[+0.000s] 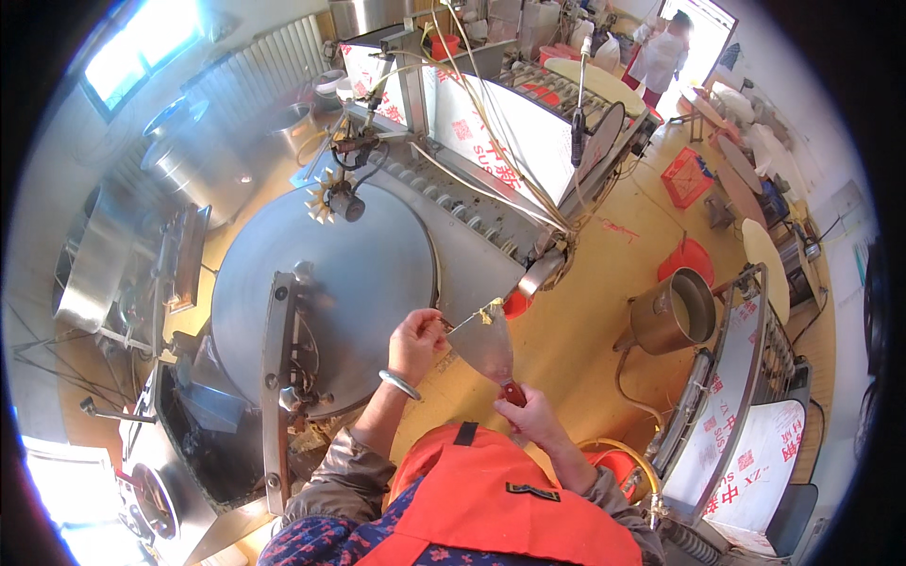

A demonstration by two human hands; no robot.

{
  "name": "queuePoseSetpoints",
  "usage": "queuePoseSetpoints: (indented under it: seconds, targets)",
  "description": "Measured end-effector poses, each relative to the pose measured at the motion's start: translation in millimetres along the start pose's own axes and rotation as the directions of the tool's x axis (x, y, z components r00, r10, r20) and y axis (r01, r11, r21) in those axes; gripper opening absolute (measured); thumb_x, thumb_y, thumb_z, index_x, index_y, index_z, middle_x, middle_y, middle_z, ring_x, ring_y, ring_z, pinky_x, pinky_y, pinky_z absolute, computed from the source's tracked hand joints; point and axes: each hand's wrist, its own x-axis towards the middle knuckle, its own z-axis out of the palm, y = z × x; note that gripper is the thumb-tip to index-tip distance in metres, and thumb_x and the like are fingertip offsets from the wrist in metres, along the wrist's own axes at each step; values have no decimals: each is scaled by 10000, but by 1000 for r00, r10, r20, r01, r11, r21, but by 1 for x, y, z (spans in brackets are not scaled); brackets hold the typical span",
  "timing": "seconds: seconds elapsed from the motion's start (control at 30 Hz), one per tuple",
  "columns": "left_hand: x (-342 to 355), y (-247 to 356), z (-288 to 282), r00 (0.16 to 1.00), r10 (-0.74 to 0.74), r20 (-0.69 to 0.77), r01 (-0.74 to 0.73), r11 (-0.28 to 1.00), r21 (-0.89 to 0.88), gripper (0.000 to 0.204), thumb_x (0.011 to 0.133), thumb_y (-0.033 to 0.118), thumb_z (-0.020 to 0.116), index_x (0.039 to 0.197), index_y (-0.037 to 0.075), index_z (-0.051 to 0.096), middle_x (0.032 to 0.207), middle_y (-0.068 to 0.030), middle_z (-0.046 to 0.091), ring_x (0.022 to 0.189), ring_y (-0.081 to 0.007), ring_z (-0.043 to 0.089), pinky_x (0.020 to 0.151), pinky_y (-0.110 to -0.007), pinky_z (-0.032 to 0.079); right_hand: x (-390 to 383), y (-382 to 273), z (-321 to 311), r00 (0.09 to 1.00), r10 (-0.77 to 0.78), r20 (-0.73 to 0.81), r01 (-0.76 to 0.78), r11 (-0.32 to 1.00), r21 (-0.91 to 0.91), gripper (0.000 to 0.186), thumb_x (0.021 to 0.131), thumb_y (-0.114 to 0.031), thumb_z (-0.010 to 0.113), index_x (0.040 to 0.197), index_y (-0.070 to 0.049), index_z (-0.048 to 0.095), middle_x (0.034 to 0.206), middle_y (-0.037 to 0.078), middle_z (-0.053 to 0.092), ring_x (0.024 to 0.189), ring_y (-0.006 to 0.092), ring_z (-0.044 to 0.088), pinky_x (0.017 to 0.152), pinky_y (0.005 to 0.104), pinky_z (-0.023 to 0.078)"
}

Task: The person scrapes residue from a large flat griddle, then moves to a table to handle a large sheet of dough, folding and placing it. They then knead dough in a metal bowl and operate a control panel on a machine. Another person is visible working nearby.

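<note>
The right hand (530,415) is closed round the handle of a scraper (487,355), yellowish residue (491,312) on its far edge. The left hand (415,345) curls at its corner; whether pinching, I cannot tell. Right of the right hand, a white panel (755,462) bears red lettering.

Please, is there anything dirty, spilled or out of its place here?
Yes, two small things. A yellowish clump sticks to the far edge of the scraper, leaving it unclean. A thin red scrap seems to lie loose on the floor, outside any container; what it is, I cannot tell.
</note>
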Motion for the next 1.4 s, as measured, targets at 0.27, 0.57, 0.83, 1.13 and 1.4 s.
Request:
queuePoseSetpoints:
  seconds: [0.27, 0.57, 0.83, 1.13, 1.4]
  targets:
    - [18, 5, -4, 896, -123, 426, 240, 942, -233, 210, 923, 165, 543, 1077, 28, 579, 818, 21, 566, 716, -48, 517, 630, -197, 436, 0, -1, 1, 995, 33, 94, -21, 992, -127, 259, 825, -251, 668, 945, -48, 561, 668, -31, 510, 499, 46, 442, 441, 217, 374]
    - [5, -7, 9, 940, -15, 342, -29, 992, 125, 388, 771, 214, 730, 1071, 13, 585, 838, -26, 621, 731, -75, 557, 623, -244, 468, 1, 11, 5, 994, 29, 108, -4, 975, -221, 292, 811, -283, 662, 898, -18, 575, 697, 1, 540, 539, 87, 494, 502, 259, 432]
    - [15, -24, -3, 918, -197, 345, 302, 911, -281, 165, 927, 132, 530, 1031, 33, 611, 844, 5, 600, 735, -77, 537, 686, -204, 450, -8, -5, -5, 981, 48, 190, 6, 961, -275, 345, 805, -294, 656, 982, -6, 584, 796, 28, 589, 636, 99, 530, 537, 248, 459]
    - [7, -8, 0, 893, -86, 442, 191, 962, -197, 259, 856, 165, 640, 1056, 13, 579, 905, -32, 610, 797, -102, 567, 713, -223, 458, -8, -3, -11, 963, 66, 261, 24, 944, -329, 333, 788, -312, 645, 926, -16, 578, 706, 44, 573, 547, 129, 532, 498, 263, 452]
    - [-2, -44, 0, 924, -168, 342, 283, 904, -320, 116, 860, 93, 613, 949, 22, 596, 852, -21, 604, 751, -94, 556, 667, -229, 458, -17, -8, -9, 956, 85, 282, 11, 947, -321, 308, 810, -286, 650, 948, -18, 585, 791, 36, 621, 577, 109, 533, 502, 249, 446]
